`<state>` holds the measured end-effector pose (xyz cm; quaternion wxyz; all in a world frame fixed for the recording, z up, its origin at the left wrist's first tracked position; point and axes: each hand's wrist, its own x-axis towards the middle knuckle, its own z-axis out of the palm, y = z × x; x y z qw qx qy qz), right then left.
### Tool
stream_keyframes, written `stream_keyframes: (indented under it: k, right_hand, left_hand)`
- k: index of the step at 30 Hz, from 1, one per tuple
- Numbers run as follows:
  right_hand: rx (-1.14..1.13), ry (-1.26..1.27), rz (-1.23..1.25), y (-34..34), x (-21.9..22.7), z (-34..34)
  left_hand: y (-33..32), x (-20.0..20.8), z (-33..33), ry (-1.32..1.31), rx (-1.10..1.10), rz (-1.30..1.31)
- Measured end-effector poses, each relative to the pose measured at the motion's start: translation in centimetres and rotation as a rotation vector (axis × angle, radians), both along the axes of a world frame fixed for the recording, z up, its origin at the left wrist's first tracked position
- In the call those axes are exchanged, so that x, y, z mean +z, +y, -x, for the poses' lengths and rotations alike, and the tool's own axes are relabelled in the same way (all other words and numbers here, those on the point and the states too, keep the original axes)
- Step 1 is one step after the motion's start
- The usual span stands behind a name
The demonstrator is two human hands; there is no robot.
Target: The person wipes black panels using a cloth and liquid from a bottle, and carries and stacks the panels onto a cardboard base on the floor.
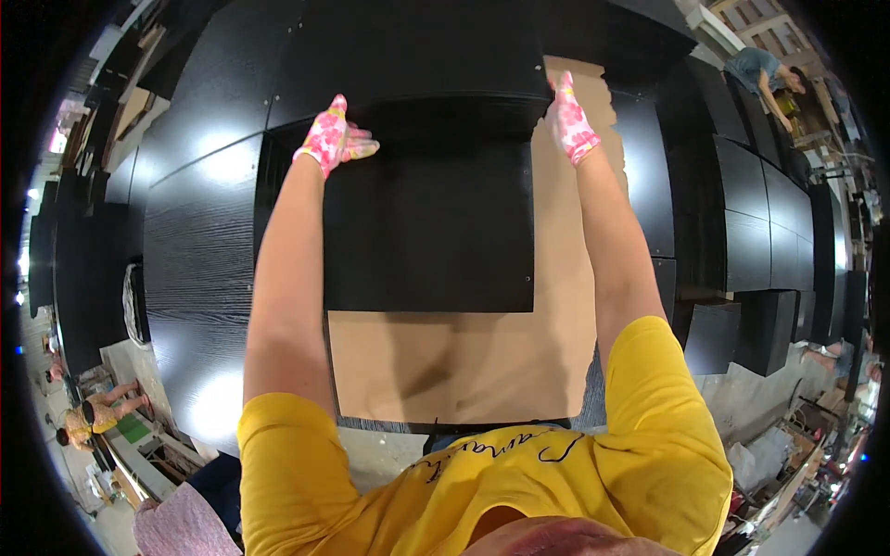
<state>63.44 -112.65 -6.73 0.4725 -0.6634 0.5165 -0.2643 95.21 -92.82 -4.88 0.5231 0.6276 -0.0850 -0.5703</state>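
We're seeing a black panel (431,232) lying on brown cardboard (366,361), left hand (334,137) splayed, ungripping; right hand (570,120) blurred, grip we can't tell. We're judging it stiff, heavyish, slick; we're favouring its 2 side edges.

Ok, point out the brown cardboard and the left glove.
Brown cardboard (519,366), head view: bare stretch nearest the person.
Left glove (325,139), head view: pink-patterned back.
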Motion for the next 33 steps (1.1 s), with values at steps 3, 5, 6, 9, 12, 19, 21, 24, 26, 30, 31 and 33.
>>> stream_keyframes:
  k: [3, 5, 6, 9, 12, 19, 21, 24, 26, 30, 31, 33]
  right_hand:
    - [-0.175, -0.596, -0.321, 0.5, -0.9, 3.2]
    - [-0.196, -0.664, -0.336, 3.6, -2.0, 7.8]
    - [-0.136, -0.596, -0.352, 6.9, -2.2, 10.3]
    - [-0.131, -0.293, -0.445, 17.8, -4.6, 21.1]
    - [-0.122, 0.287, -0.096, 31.0, -7.9, 31.1]
    - [0.516, 0.685, -0.332, 43.0, -4.9, 40.2]
    - [0.39, 0.562, -0.377, 42.6, -5.9, 43.8]
    - [0.138, 0.5, -0.341, 40.9, -5.8, 51.2]
    - [0.044, 0.518, -0.291, 41.6, -8.0, 59.4]
    - [-0.242, 0.823, -0.433, 45.2, -5.3, 76.6]
    - [-0.398, 0.697, -0.418, 46.7, -5.7, 78.5]
    - [-0.674, 0.613, -0.404, 49.7, -1.8, 83.4]
  left_hand:
    - [0.1, -2.5, 0.1, -0.091, 0.115, -0.042]
    - [1.6, -2.3, 2.2, -0.229, 0.24, -0.014]
    - [2.8, -1.9, 3.4, -0.263, 0.257, -0.054]
    - [7.5, -2.4, 9.7, -0.159, 0.001, 0.161]
    - [13.9, -1.6, 20.5, -0.06, -0.062, 0.086]
    - [30.5, -7.2, 37.7, 0.0, -0.256, -0.12]
    - [30.5, -8.3, 42.8, 0.137, -0.324, -0.159]
    - [28.7, -6.9, 52.4, -0.095, -0.58, -0.136]
    - [25.8, -11.2, 54.6, 0.025, -0.741, -0.132]
    - [20.2, -4.8, 69.8, 0.024, -0.596, 0.051]
    - [18.9, -4.4, 71.4, -0.032, -0.66, 0.066]
    - [18.4, -4.3, 77.2, -0.039, -0.829, 0.058]
